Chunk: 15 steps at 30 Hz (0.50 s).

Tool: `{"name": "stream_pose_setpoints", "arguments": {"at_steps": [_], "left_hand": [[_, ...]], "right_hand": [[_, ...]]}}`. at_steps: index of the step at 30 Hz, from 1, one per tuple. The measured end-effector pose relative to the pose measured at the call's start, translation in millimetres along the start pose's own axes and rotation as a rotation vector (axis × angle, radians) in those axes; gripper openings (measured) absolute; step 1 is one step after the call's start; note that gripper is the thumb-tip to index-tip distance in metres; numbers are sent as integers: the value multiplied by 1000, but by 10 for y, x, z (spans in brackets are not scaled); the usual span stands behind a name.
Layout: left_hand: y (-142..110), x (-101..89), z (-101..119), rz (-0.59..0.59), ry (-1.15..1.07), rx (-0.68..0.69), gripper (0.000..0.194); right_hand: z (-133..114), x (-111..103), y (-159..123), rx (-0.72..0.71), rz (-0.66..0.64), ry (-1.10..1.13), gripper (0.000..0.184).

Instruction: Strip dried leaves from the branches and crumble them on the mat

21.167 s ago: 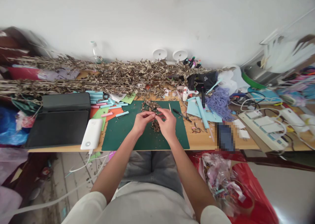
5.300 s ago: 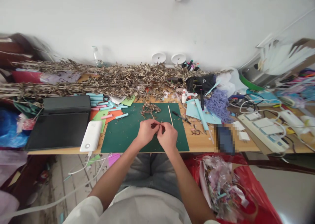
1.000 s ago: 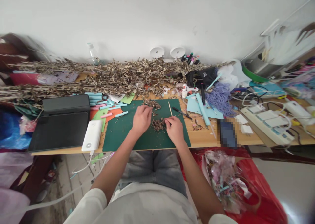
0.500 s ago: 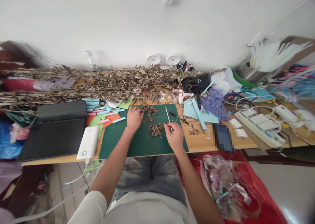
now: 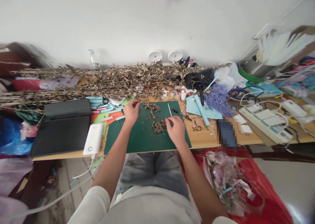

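A green cutting mat lies in front of me, with two small heaps of dried leaves on it. My left hand is over the mat's far left edge, close to the dried plant stalks. Its fingers are curled with the tips together; what they hold, if anything, is too small to make out. My right hand pinches thumb and forefinger beside the near heap of crumbled leaves; the thing between them cannot be made out. The far heap of leaves lies right of my left hand. A thin pale stick lies farther right.
Long dried stalks stretch along the back. On the left are a black tablet case, a white power bank and blue and pink paper tubes. To the right are a glue gun, purple yarn and a power strip.
My hands were together above the mat several seconds ago and are now apart. My left hand has moved away left to the mat's far edge. My right hand has stayed beside the near heap.
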State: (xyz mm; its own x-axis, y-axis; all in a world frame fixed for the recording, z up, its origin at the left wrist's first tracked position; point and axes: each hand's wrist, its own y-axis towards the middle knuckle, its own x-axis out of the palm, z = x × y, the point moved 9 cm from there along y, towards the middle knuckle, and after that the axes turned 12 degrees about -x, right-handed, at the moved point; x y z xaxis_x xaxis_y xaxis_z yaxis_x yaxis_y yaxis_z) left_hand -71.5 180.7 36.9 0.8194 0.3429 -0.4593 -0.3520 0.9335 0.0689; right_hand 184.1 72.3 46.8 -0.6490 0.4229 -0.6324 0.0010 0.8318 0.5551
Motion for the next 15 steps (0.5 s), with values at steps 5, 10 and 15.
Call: {"name": "stream_pose_setpoints", "arguments": {"at_steps": [5,10,15], "left_hand": [[-15,139,-191,-141,-405,-262,22],[-341,180,189,-304,-307,-89,20],[-826,264,556,-451,-8,215,14]], "right_hand": [[-208,21,182,-35,17,59,18],[-334,210,423,54,-30,404,35],[-249,338,367,219,-48,666,30]]}}
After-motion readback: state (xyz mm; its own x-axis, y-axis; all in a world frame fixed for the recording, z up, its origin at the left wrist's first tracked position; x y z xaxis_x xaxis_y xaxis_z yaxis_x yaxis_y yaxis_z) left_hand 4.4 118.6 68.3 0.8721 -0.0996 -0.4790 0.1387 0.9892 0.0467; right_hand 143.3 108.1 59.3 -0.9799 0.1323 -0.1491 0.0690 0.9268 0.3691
